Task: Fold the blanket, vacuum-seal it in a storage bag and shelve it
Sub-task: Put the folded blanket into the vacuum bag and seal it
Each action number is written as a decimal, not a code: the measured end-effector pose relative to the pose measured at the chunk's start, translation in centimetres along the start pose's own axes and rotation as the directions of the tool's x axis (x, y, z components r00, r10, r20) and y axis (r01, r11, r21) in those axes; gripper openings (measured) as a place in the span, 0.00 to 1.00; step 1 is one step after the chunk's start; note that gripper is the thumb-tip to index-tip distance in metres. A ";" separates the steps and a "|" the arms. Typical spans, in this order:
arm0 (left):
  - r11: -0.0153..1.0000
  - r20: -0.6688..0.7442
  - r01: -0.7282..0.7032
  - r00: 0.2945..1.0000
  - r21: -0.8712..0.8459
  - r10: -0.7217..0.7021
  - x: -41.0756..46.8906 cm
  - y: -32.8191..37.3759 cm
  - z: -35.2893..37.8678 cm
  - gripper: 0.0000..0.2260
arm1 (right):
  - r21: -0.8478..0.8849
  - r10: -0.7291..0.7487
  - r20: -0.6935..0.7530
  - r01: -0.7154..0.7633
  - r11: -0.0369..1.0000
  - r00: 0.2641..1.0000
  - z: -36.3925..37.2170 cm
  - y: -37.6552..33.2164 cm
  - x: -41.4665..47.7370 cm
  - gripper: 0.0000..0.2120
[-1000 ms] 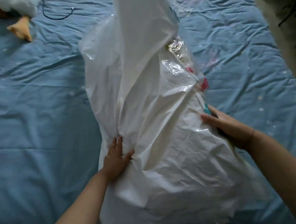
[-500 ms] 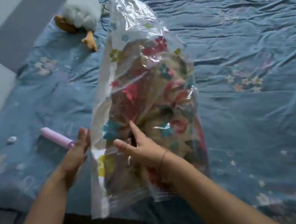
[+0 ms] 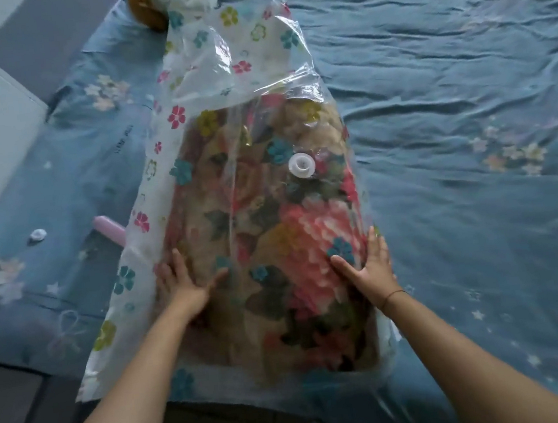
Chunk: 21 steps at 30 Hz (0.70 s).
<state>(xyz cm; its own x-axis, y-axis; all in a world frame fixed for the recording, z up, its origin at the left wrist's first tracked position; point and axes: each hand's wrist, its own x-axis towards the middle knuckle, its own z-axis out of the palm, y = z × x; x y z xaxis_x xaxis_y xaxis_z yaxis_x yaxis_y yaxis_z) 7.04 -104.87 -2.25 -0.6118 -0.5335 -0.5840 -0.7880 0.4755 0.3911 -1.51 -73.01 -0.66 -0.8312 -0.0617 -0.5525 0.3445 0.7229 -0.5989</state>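
Observation:
A clear storage bag (image 3: 220, 59) printed with small flowers lies lengthwise on the blue bed. Inside it sits the folded blanket (image 3: 264, 219), tan with big pink flowers. A white round valve (image 3: 301, 165) faces up on the bag's top side. My left hand (image 3: 181, 280) lies flat on the bag over the blanket's left part, fingers spread. My right hand (image 3: 367, 264) presses flat on the right side, near the bag's edge. The bag's far end stands loose and empty of blanket.
The blue bedsheet (image 3: 449, 107) stretches wide to the right. A pink cylinder (image 3: 110, 229) lies half under the bag's left edge, with a small white cap (image 3: 38, 234) further left. A plush toy (image 3: 159, 3) sits at the far end. The bed's near edge runs under my forearms.
The bag has been turned over from its white side to its clear side and laid flat. Both hands have moved onto its top, palms down.

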 end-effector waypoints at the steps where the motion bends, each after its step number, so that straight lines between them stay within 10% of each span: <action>1: 0.998 0.025 0.013 1.000 0.061 -0.015 -0.1 0.2 1.1 0.55 | 0.074 0.020 0.022 -0.021 0.997 1.000 0.1 0.2 0.6 0.65; 5: 0.995 -0.056 0.090 0.994 -0.043 -0.092 -0.5 0.8 3.8 0.58 | 0.401 0.028 0.120 -0.075 0.913 0.992 -0.3 -0.2 2.5 0.63; 13: 0.967 -0.224 0.210 0.945 -0.143 -0.238 1.5 1.2 4.8 0.58 | 0.371 0.048 0.109 -0.086 0.925 0.993 0.4 0.9 5.1 0.60; 21: 0.980 -0.140 0.173 0.973 -0.094 -0.185 0.5 2.0 5.7 0.53 | 0.423 0.084 -0.138 -0.018 0.906 0.987 -0.8 2.3 6.6 0.25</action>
<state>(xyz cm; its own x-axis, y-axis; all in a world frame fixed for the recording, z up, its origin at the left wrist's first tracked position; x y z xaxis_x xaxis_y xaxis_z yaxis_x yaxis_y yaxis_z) 5.59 -100.21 -5.78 -0.4589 -0.7049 -0.5408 -0.8849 0.3082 0.3492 -6.56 -71.19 -5.21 -0.8515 0.0952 -0.5156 0.5117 0.3651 -0.7777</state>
